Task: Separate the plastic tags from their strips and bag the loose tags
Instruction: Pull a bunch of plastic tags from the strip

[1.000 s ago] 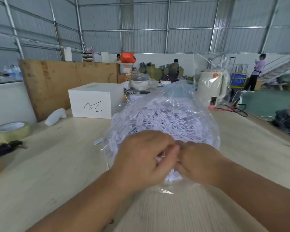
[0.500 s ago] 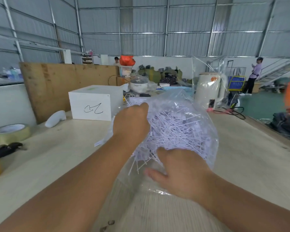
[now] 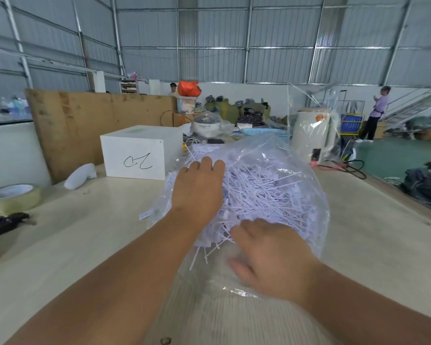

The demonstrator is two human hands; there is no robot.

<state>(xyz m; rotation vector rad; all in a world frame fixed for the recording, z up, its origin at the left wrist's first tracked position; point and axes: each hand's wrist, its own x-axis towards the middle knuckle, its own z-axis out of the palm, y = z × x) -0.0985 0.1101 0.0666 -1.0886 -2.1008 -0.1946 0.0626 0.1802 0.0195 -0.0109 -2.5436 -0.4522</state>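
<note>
Far left edge of the table [image 3: 60, 245] has a roll of tape [image 3: 11, 199], with a black tool [image 3: 5, 224] lying just near of it. A bit further right there's a small white curved thing [image 3: 80, 176] next to a white box [image 3: 141, 151] with a black scribble on its front, and a big plywood board [image 3: 97, 120] standing behind both.

Middle of the table is the clear plastic bag [image 3: 296, 195], stuffed with a pile of loose white tags [image 3: 264, 192]. One stray tag [image 3: 144, 215] sits on the wood just left of the bag.

The left hand [image 3: 199, 190] lies flat on the left side of the pile, palm down, fingers straight and pointing away, not clutching anything. The right hand [image 3: 271, 255] is at the near edge of the bag, resting on the plastic, thumb out to the left. Its fingers are hidden behind the back of the hand and it's a bit blurry, so can't tell whether it's gripping the bag or just pressing on it.

Far right in the background, a person [image 3: 376, 113] stands by a blue cart [image 3: 351, 124].
</note>
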